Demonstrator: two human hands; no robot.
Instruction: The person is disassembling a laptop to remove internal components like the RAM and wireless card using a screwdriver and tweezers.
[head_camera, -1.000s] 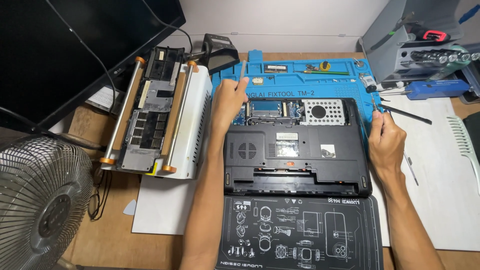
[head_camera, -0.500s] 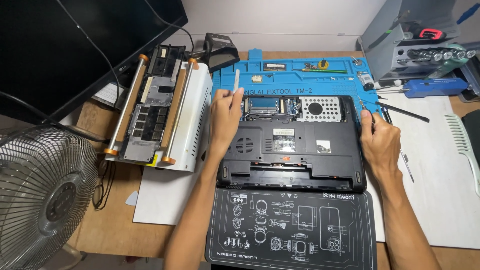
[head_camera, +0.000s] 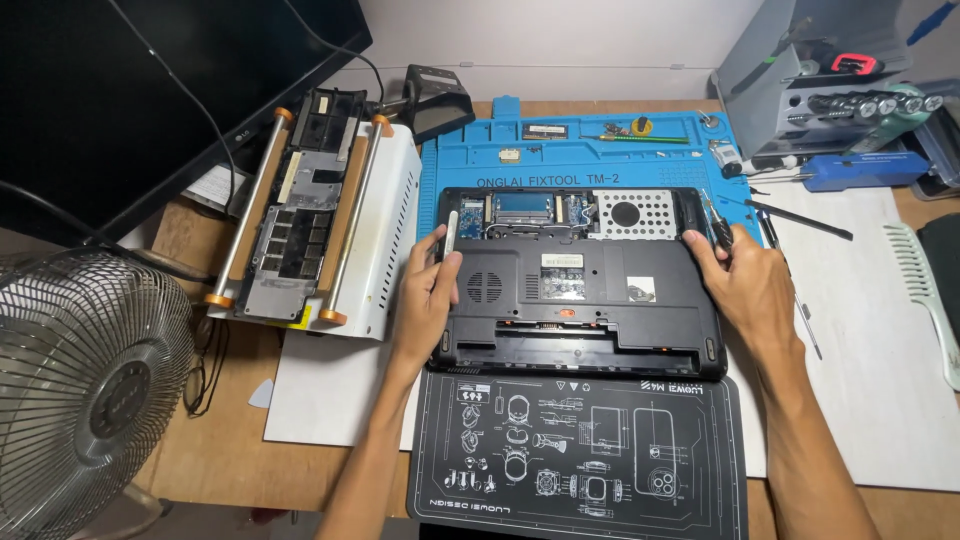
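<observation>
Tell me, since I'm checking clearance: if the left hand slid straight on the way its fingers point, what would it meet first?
Probably the blue mat beyond the laptop edge the left hand grips; depth is unclear.

The fan (head_camera: 85, 385) and monitor (head_camera: 150, 90) ran off the left edge. The right hand (head_camera: 750, 290) covered the laptop's (head_camera: 580, 290) right edge; small parts in its open bay were too fine to tell.

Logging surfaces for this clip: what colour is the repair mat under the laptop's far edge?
Blue, seen clearly in the head view: the repair mat behind the laptop.

laptop (head_camera: 590, 290) on mat (head_camera: 600, 160), fan (head_camera: 80, 380) left
</observation>
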